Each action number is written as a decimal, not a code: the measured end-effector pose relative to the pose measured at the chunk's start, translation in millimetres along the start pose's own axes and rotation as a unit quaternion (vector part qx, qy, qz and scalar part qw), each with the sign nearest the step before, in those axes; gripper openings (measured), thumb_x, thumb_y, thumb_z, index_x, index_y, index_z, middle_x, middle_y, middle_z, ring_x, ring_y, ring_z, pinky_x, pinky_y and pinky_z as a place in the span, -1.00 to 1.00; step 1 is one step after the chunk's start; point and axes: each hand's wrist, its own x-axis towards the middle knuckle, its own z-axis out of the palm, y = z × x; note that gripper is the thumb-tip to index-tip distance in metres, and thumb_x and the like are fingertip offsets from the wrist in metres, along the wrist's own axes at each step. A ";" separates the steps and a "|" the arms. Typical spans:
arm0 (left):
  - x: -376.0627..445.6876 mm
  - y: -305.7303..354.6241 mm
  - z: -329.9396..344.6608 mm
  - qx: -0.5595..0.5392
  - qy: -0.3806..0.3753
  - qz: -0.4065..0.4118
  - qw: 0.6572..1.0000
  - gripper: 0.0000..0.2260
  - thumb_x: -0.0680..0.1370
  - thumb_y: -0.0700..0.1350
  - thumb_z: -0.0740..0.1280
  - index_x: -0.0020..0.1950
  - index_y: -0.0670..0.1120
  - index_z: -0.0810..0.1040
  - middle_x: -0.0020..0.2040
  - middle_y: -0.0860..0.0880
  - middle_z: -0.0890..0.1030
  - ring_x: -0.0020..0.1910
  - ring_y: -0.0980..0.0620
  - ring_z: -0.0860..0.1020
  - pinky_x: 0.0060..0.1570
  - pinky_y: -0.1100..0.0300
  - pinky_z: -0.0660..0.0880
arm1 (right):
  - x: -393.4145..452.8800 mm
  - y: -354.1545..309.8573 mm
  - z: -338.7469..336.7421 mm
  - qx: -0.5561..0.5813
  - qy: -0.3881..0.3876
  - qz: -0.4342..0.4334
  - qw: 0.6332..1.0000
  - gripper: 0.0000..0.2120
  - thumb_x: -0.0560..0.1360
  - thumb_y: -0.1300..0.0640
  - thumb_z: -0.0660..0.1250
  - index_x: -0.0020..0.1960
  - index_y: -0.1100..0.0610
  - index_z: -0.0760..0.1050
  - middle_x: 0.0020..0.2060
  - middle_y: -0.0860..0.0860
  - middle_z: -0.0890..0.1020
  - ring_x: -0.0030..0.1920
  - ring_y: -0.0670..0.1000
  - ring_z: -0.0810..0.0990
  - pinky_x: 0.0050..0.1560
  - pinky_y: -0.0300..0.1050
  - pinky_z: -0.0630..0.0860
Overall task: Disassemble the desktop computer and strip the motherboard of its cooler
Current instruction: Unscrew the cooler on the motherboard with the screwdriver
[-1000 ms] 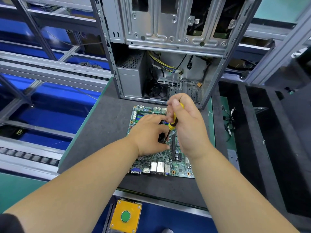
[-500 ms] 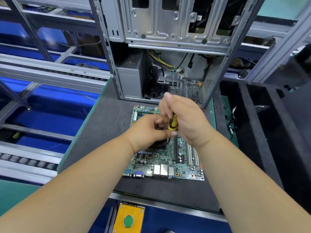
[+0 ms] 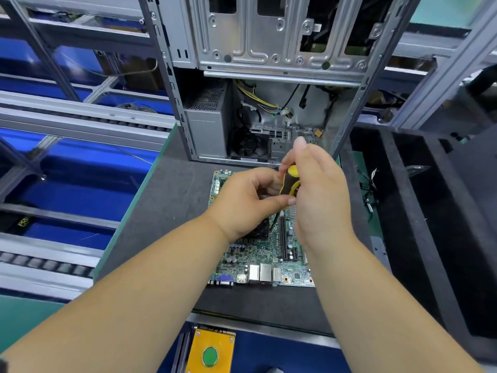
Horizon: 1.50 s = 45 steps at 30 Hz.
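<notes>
Screwdriver over cooler, motherboard on mat.
Right hand (image 3: 318,195) grips yellow-black screwdriver (image 3: 290,184); left hand (image 3: 246,204) curled beside its shaft, hold unclear. Motherboard (image 3: 265,261) lies before open computer case (image 3: 269,76), cooler (image 3: 262,228) mostly hidden.

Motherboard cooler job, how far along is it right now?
Done: the motherboard is out of the open case and lies flat on the dark mat. In hand: the right hand grips a yellow-and-black screwdriver over the cooler, with the left hand beside it. Left: the cooler is not yet off the board.
</notes>
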 end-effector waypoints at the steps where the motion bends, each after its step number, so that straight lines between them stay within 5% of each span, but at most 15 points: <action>1: 0.1 -0.2 1.2 0.008 0.004 0.003 1.000 -0.82 0.36 -0.22 0.46 -0.25 0.06 0.57 -0.35 0.16 0.56 -0.32 0.25 0.47 -0.23 0.36 0.39 | -1.3 -0.3 2.5 0.019 -0.001 0.008 1.000 -0.68 0.49 -0.14 0.25 -0.32 0.04 0.44 -0.39 -0.05 0.40 -0.31 0.02 0.38 -0.24 0.00 0.34; 7: 1.7 -0.7 4.0 0.009 -0.019 -0.015 1.000 -0.83 0.32 -0.27 0.42 -0.12 -0.15 0.52 -0.18 -0.23 0.59 -0.16 0.04 0.50 -0.13 0.09 0.44 | 5.5 3.0 2.5 -0.055 -0.071 -0.036 0.995 -0.54 0.51 -0.11 0.26 -0.41 0.16 0.27 -0.49 -0.06 0.26 -0.38 0.01 0.27 -0.30 -0.04 0.23; 12: 2.7 -0.9 -8.8 -0.025 -0.130 -0.060 0.989 -0.79 0.48 -0.32 0.40 -0.04 -0.01 0.56 -0.11 0.10 0.65 -0.08 0.21 0.59 -0.02 0.37 0.45 | 19.9 1.4 -14.4 -0.049 -0.158 -0.030 0.986 -0.49 0.54 -0.09 0.24 -0.51 0.08 0.27 -0.56 -0.03 0.27 -0.47 -0.01 0.25 -0.39 -0.19 0.24; 17: 1.4 -5.3 -7.3 0.030 -0.077 -0.038 0.996 -0.80 0.48 -0.32 0.44 -0.11 -0.01 0.61 -0.30 0.17 0.64 -0.31 0.32 0.51 -0.19 0.46 0.40 | 27.8 -3.6 -15.4 -0.051 -0.234 0.005 0.971 -0.50 0.56 -0.06 0.23 -0.49 0.12 0.30 -0.57 0.07 0.25 -0.49 0.03 0.23 -0.43 -0.19 0.26; 21: -0.5 -10.0 -4.8 0.043 -0.046 -0.011 0.998 -0.87 0.48 -0.32 0.43 -0.04 -0.14 0.61 -0.16 0.07 0.67 -0.15 0.14 0.59 -0.03 0.22 0.51 | 16.0 -5.2 -8.4 -0.039 -0.112 0.011 0.993 -0.69 0.51 -0.02 0.29 -0.33 0.13 0.46 -0.51 -0.02 0.39 -0.45 -0.01 0.38 -0.41 -0.16 0.36; 24: -0.5 -6.2 -3.8 0.094 -0.039 0.038 0.994 -0.78 0.46 -0.27 0.41 -0.08 0.06 0.55 -0.23 0.26 0.60 -0.24 0.30 0.53 -0.16 0.44 0.40 | 1.7 -1.9 -1.8 0.054 -0.041 0.034 0.997 -0.77 0.44 -0.04 0.34 -0.23 0.12 0.47 -0.39 -0.04 0.44 -0.35 -0.01 0.40 -0.37 -0.14 0.38; 27: -3.7 -6.4 -1.3 0.124 -0.025 0.051 0.991 -0.86 0.39 -0.22 0.39 -0.09 -0.06 0.57 -0.23 0.12 0.60 -0.26 0.22 0.52 -0.24 0.34 0.42 | -7.2 1.1 3.3 0.023 -0.059 0.004 0.998 -0.70 0.47 -0.07 0.30 -0.27 0.14 0.43 -0.44 -0.08 0.36 -0.36 -0.02 0.34 -0.37 -0.17 0.33; 32: -6.8 1.4 -2.0 0.027 -0.059 0.003 0.998 -0.62 0.35 -0.40 0.45 -0.23 0.09 0.49 -0.32 0.23 0.57 -0.32 0.32 0.46 -0.25 0.47 0.37 | 1.7 -4.5 -1.5 0.029 -0.139 0.008 0.990 -0.55 0.51 -0.01 0.29 -0.51 0.10 0.35 -0.58 -0.01 0.24 -0.52 -0.03 0.22 -0.45 -0.27 0.19; 37: -6.7 5.4 -10.8 0.003 -0.119 -0.063 0.991 -0.79 0.48 -0.35 0.42 -0.16 -0.02 0.61 -0.29 0.14 0.63 -0.31 0.30 0.50 -0.22 0.42 0.42 | 13.0 -7.0 -12.2 0.017 -0.241 0.020 0.970 -0.54 0.49 -0.01 0.30 -0.53 0.13 0.36 -0.58 0.14 0.24 -0.51 0.01 0.19 -0.45 -0.23 0.15; 40: -8.8 -0.1 -9.4 0.028 -0.092 -0.057 0.994 -0.78 0.47 -0.29 0.45 -0.19 0.05 0.66 -0.29 0.10 0.63 -0.31 0.24 0.49 -0.20 0.38 0.43 | 10.7 -6.8 -14.6 0.013 -0.235 0.025 0.972 -0.57 0.50 -0.02 0.30 -0.48 0.14 0.41 -0.57 0.26 0.23 -0.51 0.03 0.20 -0.47 -0.24 0.18; 45: -11.1 -11.9 -3.5 0.080 -0.017 -0.023 0.996 -0.90 0.45 -0.09 0.42 -0.25 -0.04 0.61 -0.38 0.10 0.49 -0.36 0.20 0.37 -0.29 0.29 0.33 | -5.2 -0.6 -9.1 -0.010 -0.098 0.001 0.995 -0.86 0.48 0.04 0.28 -0.16 0.08 0.57 -0.35 -0.07 0.53 -0.27 -0.06 0.50 -0.21 -0.11 0.45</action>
